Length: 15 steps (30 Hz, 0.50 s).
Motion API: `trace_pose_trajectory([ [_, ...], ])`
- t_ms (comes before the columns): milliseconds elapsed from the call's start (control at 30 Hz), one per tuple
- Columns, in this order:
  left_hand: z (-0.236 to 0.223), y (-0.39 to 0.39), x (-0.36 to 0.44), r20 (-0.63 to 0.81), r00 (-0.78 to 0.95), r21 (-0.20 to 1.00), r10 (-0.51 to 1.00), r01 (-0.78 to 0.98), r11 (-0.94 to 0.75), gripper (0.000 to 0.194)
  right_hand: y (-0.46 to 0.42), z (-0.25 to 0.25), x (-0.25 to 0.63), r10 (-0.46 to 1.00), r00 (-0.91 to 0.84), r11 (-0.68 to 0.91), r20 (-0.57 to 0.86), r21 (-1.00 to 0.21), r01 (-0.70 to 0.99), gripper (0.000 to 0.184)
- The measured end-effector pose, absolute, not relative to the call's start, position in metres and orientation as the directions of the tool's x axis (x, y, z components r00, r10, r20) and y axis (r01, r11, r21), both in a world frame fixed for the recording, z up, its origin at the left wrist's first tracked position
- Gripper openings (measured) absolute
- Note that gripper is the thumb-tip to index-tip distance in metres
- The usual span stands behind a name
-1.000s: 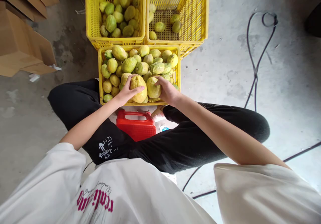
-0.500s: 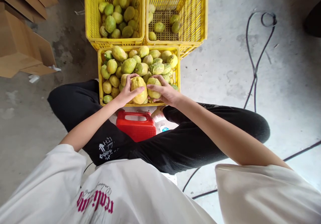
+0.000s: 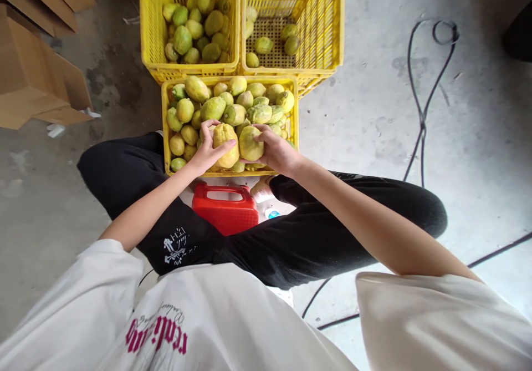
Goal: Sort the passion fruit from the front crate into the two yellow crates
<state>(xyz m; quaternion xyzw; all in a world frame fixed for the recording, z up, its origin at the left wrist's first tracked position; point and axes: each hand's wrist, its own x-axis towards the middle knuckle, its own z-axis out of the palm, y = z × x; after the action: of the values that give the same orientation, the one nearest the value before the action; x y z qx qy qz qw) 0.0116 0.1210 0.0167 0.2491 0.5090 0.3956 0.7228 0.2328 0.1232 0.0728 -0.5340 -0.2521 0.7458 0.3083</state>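
My left hand (image 3: 210,150) is closed around a ribbed yellow papaya-like fruit (image 3: 226,148), fingers behind it and thumb across its front. My right hand (image 3: 276,150) grips a rounder yellow-green papaya-like fruit (image 3: 251,144) from its right side. The two fruits are side by side, very close together, above the near end of a yellow crate (image 3: 294,113). Many similar fruits (image 3: 235,115), green to yellow and some mottled, fill that crate. Both hands hide part of the fruit beneath them.
Behind stand two deeper yellow crates: the left one (image 3: 191,70) holds a pile of fruit, the right one (image 3: 291,71) several. A red plastic stool (image 3: 226,216) lies between my legs. Cardboard boxes (image 3: 37,77) are at the left; a black cable (image 3: 423,117) loops on the floor at right.
Both held fruits have shifted slightly left. The right-hand fruit has turned, and my right thumb now sits at its upper right instead of across its front.
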Motion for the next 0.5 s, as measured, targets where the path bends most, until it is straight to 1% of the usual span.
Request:
trace_pose_trajectory([
  [67, 0.009, 0.124, 0.007, -0.357, 0.156, 0.92, 0.921, -0.109, 0.376, 0.069, 0.122, 0.071, 0.235, 0.742, -0.276, -0.665, -0.611, -0.723, -0.187, 0.047],
  [100, 0.006, 0.125, 0.005, -0.266, 0.167, 0.962, 0.949, -0.019, 0.273, 0.069, 0.122, 0.07, 0.236, 0.747, -0.293, -0.657, -0.597, -0.73, -0.189, 0.05],
  [167, 0.002, 0.127, 0.003, -0.181, 0.196, 0.983, 0.964, 0.05, 0.175, 0.068, 0.122, 0.071, 0.237, 0.755, -0.316, -0.643, -0.574, -0.742, -0.189, 0.055],
  [333, 0.003, 0.125, 0.005, -0.068, 0.207, 0.994, 0.976, 0.095, 0.049, 0.072, 0.122, 0.075, 0.236, 0.751, -0.363, -0.628, -0.551, -0.767, -0.135, 0.065],
  [433, 0.002, 0.123, 0.006, -0.058, 0.213, 0.996, 0.975, 0.084, 0.041, 0.073, 0.121, 0.076, 0.235, 0.755, -0.364, -0.623, -0.546, -0.77, -0.138, 0.067],
  [500, 0.001, 0.123, 0.006, -0.07, 0.217, 0.996, 0.974, 0.073, 0.055, 0.072, 0.121, 0.075, 0.235, 0.757, -0.349, -0.626, -0.552, -0.766, -0.145, 0.065],
])
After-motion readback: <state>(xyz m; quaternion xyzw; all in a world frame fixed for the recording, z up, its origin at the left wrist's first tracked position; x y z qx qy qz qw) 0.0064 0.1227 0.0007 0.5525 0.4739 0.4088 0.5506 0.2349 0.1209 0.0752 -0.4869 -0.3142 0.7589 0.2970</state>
